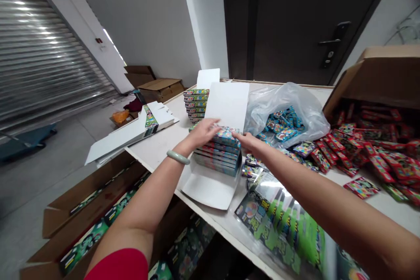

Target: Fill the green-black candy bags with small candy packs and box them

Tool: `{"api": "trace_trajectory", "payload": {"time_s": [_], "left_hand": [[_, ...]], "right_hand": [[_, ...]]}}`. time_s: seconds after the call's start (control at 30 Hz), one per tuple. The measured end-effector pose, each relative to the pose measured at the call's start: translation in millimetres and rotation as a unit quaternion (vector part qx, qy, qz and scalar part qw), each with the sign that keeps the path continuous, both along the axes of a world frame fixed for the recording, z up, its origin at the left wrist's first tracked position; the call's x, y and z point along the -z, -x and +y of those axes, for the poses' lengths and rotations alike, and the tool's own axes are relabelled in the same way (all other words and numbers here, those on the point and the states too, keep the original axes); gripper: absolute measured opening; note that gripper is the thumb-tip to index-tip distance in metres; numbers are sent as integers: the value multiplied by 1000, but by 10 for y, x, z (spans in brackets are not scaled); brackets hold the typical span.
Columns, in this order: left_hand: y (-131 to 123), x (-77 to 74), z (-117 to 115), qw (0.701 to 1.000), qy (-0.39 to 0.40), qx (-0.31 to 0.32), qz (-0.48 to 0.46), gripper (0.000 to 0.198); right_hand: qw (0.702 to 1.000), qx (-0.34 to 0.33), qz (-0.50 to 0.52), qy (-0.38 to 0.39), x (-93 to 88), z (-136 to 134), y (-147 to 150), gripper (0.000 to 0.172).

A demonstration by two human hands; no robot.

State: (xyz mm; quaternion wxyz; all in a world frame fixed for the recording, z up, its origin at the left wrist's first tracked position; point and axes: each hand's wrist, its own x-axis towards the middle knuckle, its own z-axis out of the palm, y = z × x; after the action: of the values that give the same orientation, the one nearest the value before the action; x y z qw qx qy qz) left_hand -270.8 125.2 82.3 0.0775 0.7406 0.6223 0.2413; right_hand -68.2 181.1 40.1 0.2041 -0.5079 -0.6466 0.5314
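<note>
A stack of small colourful card packs point(219, 154) stands inside an open white cardboard box point(210, 189) whose lid point(227, 104) is raised behind it. My left hand point(204, 131), with a pale green bangle on the wrist, lies with its fingers stretched flat over the top pack. From the right, my right hand point(250, 141) reaches the top pack's edge, with its fingers pressed against it.
A second stack of packs point(196, 104) stands behind in another white box. Flat white box blanks point(131, 133) lie left. A plastic bag of blue packs point(282, 116), loose red packs point(367, 153), a brown carton point(380, 81) and green packaging sheets point(285, 227) sit right. Cartons stand on the floor below.
</note>
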Motion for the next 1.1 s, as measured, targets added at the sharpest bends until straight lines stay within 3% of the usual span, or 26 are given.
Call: {"api": "trace_trajectory", "payload": {"time_s": [0.1,0.2,0.37,0.47,0.57,0.7,0.87,0.97,1.1], "left_hand": [[350,-72,135,992,64,-76,-76,41],[584,-28,112,971,150,-104,-155,45],[597,164,-156,938,175,-110,-280,59],[543,293,-423,930,126,-106,-328,64],[515,502,-793,930,52,-118,-344,64],[534,979,-1307,937,-76,-156,-302,65],[528,1550,-1670,953,-67,-115,-273,64],[475,1687,-1787,962,-44,-89,-253,72],[378,1667,-1927,958,-64,-78,-267,88]], "right_hand": [[998,-1,-30,58,-37,-8,47,57],[996,-5,-34,84,-83,-68,44,53],[997,-2,-11,76,-14,-274,20,69],[999,13,41,-10,107,-489,-28,83],[989,15,63,-134,281,-777,-91,93],[951,-24,77,-298,640,-1187,-132,88],[905,-110,27,-410,1078,-1498,-124,82],[907,-139,-9,-397,1139,-1566,-166,84],[904,-160,-34,-396,1054,-1581,-273,83]]}}
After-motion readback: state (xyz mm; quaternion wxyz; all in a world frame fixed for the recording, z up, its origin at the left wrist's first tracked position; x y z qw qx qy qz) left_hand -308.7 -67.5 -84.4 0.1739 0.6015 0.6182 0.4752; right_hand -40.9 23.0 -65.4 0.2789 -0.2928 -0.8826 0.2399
